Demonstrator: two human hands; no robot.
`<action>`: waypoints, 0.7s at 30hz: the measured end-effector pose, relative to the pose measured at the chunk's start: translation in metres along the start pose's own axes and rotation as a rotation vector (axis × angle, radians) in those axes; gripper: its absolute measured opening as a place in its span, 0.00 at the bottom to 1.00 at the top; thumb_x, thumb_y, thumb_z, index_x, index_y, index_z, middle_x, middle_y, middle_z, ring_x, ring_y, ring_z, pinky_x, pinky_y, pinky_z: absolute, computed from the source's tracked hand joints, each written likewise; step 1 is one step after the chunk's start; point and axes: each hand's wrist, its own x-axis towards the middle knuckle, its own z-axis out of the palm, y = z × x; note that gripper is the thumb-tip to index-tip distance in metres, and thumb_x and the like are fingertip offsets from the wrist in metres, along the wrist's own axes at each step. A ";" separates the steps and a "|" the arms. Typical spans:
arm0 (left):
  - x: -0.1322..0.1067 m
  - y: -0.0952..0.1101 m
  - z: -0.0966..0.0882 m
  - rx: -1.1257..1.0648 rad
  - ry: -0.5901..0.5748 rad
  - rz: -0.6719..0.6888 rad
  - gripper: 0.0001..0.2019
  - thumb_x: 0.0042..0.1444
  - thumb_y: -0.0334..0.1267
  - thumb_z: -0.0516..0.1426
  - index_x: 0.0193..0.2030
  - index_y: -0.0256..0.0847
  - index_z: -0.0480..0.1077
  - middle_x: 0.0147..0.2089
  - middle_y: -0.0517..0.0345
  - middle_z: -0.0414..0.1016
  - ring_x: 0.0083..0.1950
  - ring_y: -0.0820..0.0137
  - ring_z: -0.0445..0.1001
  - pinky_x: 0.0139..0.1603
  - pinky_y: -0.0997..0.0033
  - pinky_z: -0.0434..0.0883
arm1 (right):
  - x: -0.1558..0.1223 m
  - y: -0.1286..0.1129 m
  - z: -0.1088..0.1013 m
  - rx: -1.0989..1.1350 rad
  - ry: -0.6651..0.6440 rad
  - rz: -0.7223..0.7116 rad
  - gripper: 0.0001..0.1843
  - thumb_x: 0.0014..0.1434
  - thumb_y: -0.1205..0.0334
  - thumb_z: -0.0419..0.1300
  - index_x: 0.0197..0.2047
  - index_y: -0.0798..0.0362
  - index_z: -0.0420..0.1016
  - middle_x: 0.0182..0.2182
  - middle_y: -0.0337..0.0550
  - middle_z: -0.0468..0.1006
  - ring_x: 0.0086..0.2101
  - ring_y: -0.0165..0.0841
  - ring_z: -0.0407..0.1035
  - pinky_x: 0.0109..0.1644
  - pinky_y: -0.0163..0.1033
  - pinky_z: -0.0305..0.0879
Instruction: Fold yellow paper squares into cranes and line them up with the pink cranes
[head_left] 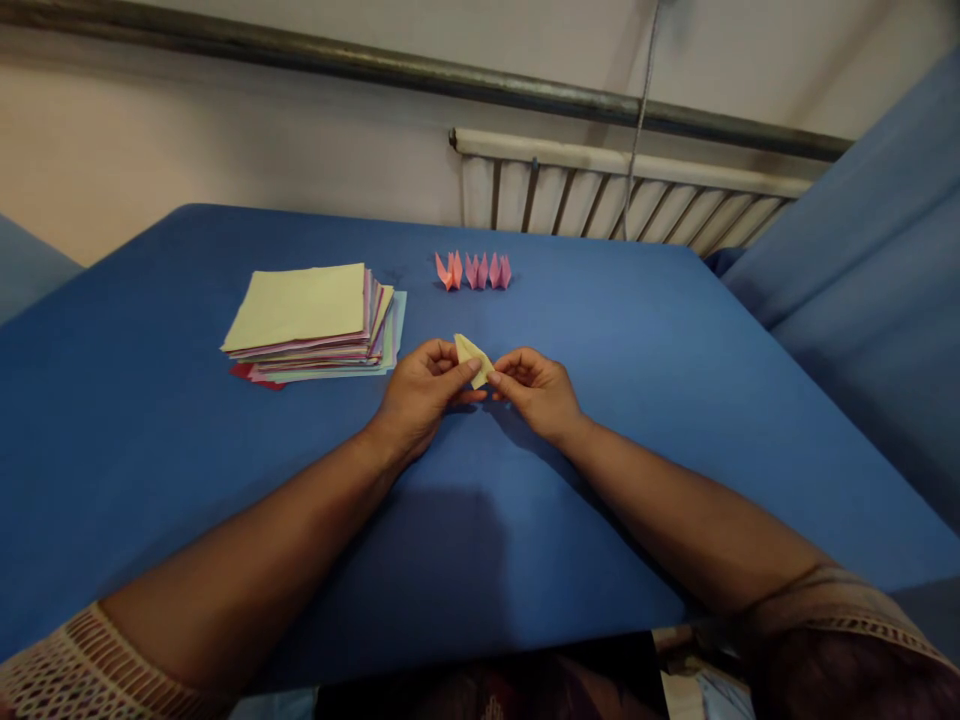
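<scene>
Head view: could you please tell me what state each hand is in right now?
Left hand: closed, holding the folded paper between thumb and fingers.
Right hand: closed, pinching the folded paper's right edge.

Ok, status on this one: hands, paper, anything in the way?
Left hand and right hand both on the yellow paper. Paper folded, pinched at both sides. Stack off left, three folded shapes beyond the hands.

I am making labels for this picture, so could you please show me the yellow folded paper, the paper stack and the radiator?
Yellow folded paper [468, 349]: head view, on its upper part.
Paper stack [304, 305]: head view, on its top face.
Radiator [574, 156]: head view, on its top rail.
</scene>
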 end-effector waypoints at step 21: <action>0.004 -0.008 -0.002 0.052 -0.026 -0.035 0.14 0.44 0.40 0.70 0.33 0.37 0.72 0.31 0.61 0.76 0.30 0.75 0.76 0.35 0.74 0.79 | -0.002 -0.003 -0.003 -0.081 0.071 -0.144 0.07 0.56 0.56 0.63 0.36 0.49 0.73 0.31 0.38 0.79 0.31 0.30 0.75 0.40 0.39 0.71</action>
